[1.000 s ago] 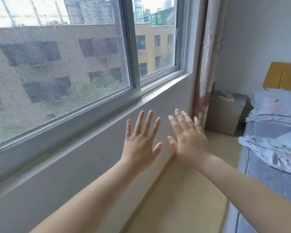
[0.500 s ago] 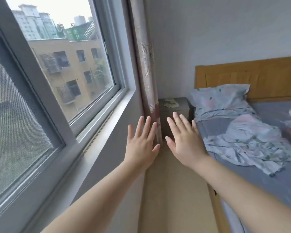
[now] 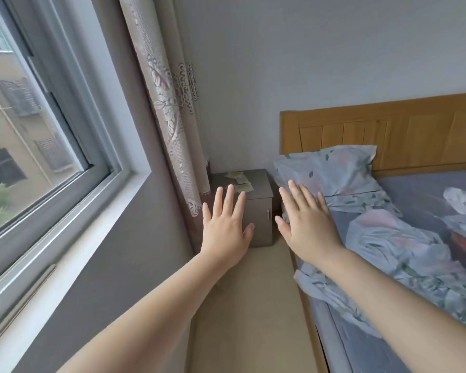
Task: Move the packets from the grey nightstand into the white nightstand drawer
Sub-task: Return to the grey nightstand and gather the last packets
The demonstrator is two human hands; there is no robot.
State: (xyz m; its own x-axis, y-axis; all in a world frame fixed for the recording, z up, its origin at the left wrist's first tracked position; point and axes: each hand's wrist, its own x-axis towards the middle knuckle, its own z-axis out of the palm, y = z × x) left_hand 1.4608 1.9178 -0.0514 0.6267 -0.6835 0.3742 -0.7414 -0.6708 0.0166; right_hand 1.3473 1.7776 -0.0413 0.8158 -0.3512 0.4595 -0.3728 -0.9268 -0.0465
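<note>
Several pale packets [image 3: 240, 180] are being carried on the top of the grey nightstand [image 3: 260, 185], which is standing in the corner; their exact count is not being shown clearly. Both hands are being held out empty, with fingers straight and spread: the left hand [image 3: 225, 230] at 6 o'clock of the packets and the right hand [image 3: 308, 227] at 4 o'clock. The approach is judged to be the step in hand. It is being done well if the nightstand is being closed on squarely along the floor strip, with the curtain [image 3: 170, 117] at 10 o'clock and the pillow [image 3: 331, 170] at 3 o'clock not being brushed. The flat packets are probably best being lifted by their edges. The white nightstand is not being shown.
</note>
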